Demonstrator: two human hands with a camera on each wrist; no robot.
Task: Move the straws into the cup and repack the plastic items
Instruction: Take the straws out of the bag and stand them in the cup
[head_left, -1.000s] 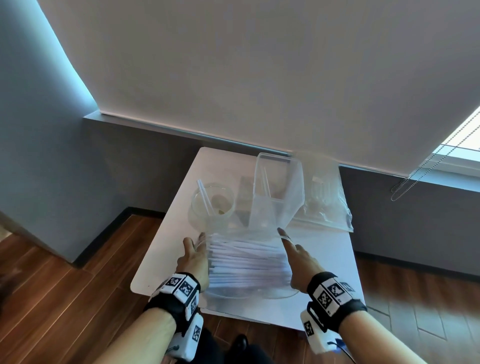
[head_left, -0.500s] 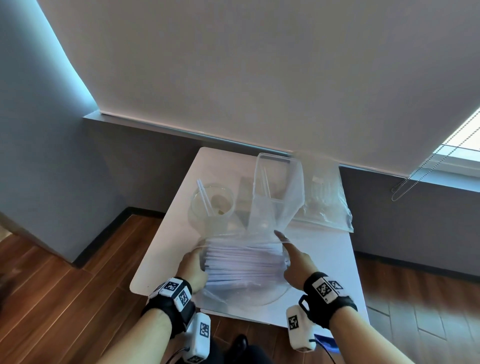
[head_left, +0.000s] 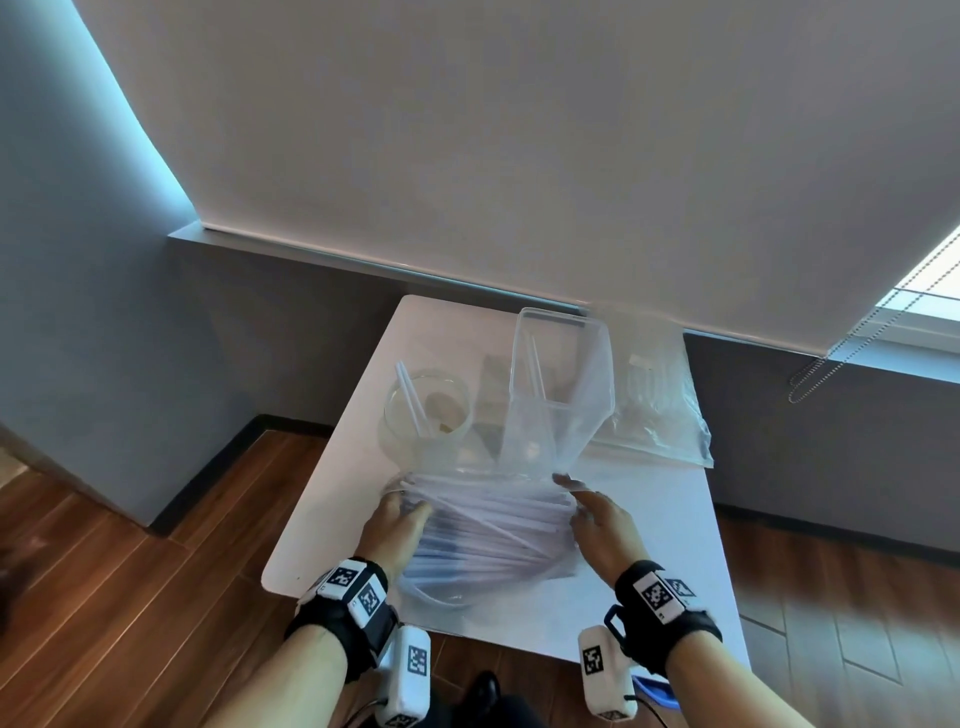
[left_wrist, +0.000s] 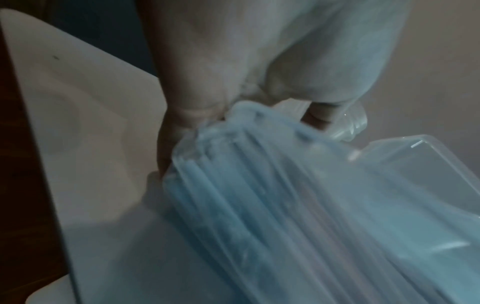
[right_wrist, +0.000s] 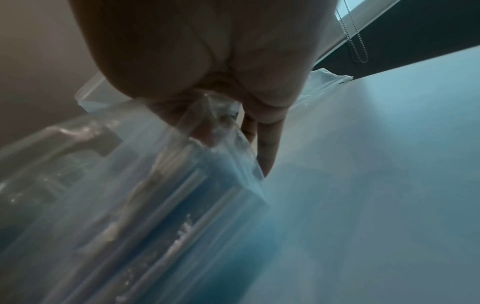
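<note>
While our left hand (head_left: 397, 525) and right hand (head_left: 602, 525) grip the bag of straws (head_left: 488, 535) at lower centre, the cup (head_left: 426, 415) holds few; most remain.

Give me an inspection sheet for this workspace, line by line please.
Surface: white table, small, by the wall.
Job's things: bag of straws near the front edge; round cup holding a few straws; tall clear container behind the bag.
Clutter: second clear bag at back right.
Grippers: left hand and right hand grip the straw bag's ends.
Cables: blind chain hanging at right.
Surroundings: grey wall, drawn blind, wood floor.
</note>
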